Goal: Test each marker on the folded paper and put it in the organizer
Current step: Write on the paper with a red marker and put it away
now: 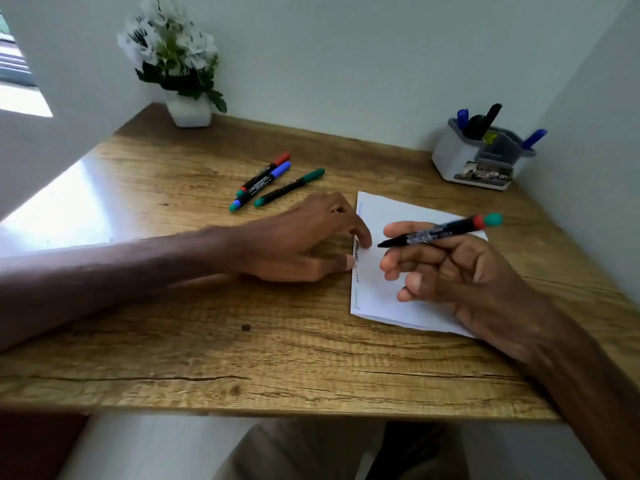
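A folded white paper [381,292] lies on the wooden desk [207,341], with scribbles along its left edge. My left hand [304,237] rests on the desk and its fingertips press that left edge. My right hand [460,271] holds an uncapped black marker [440,232] above the paper, tip pointing left, with a red and green cap on its rear end. Three capped markers lie at the back of the desk: a red-capped marker [266,173], a blue-capped marker [263,185] and a green-capped marker [291,187]. The white and grey organizer [460,161] stands at the back right with several markers in it.
A white pot of white flowers [188,109] stands at the desk's back left corner. Walls close the desk at the back and right. The desk's front edge runs just above my lap.
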Action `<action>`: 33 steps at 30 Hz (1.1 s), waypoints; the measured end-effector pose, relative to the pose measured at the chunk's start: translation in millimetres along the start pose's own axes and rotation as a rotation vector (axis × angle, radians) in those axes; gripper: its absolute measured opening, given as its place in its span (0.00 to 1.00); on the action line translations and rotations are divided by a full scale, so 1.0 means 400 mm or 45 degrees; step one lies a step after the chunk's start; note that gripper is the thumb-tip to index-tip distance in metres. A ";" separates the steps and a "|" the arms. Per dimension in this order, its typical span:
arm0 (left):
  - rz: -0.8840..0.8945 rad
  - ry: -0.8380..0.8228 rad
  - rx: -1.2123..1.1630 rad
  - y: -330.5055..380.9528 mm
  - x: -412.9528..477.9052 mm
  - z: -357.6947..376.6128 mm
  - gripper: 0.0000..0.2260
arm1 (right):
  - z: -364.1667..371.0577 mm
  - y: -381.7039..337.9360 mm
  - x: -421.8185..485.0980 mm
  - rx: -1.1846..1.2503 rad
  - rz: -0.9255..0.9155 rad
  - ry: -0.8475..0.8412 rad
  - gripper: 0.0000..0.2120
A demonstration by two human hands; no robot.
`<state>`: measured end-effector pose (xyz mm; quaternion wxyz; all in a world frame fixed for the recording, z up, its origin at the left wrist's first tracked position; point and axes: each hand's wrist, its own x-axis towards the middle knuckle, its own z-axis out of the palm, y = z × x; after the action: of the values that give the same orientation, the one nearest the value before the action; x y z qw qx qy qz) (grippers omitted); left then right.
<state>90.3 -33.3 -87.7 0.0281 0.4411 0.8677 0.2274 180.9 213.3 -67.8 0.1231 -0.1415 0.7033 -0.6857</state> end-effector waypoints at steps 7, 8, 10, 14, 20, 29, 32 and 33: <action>-0.019 0.052 -0.005 -0.011 -0.010 0.021 0.20 | 0.031 0.023 0.007 -0.183 -0.048 0.174 0.12; -0.020 0.054 0.014 -0.011 -0.010 0.023 0.22 | 0.032 0.023 0.006 -0.163 -0.038 0.183 0.12; -0.028 0.053 0.040 -0.010 -0.009 0.025 0.24 | 0.030 0.022 0.004 -0.155 0.006 0.169 0.13; -0.017 0.087 0.026 -0.013 -0.004 0.030 0.24 | 0.032 0.023 0.000 -0.185 0.026 0.192 0.16; -0.012 0.102 0.020 -0.014 0.002 0.030 0.26 | 0.039 0.009 0.006 -0.404 -0.033 0.095 0.10; -0.003 0.112 0.041 -0.019 0.005 0.034 0.25 | 0.054 0.042 0.048 -0.593 -0.260 0.024 0.07; 0.001 0.122 0.069 -0.023 0.007 0.035 0.25 | 0.056 0.043 0.042 -0.636 -0.284 0.033 0.08; -0.005 0.118 0.069 -0.023 0.007 0.035 0.25 | 0.056 0.044 0.042 -0.652 -0.287 0.029 0.08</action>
<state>85.0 -30.5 -103.6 -0.0236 0.4290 0.8748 0.2238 173.0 186.7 -85.7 -0.0016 -0.2378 0.8349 -0.4964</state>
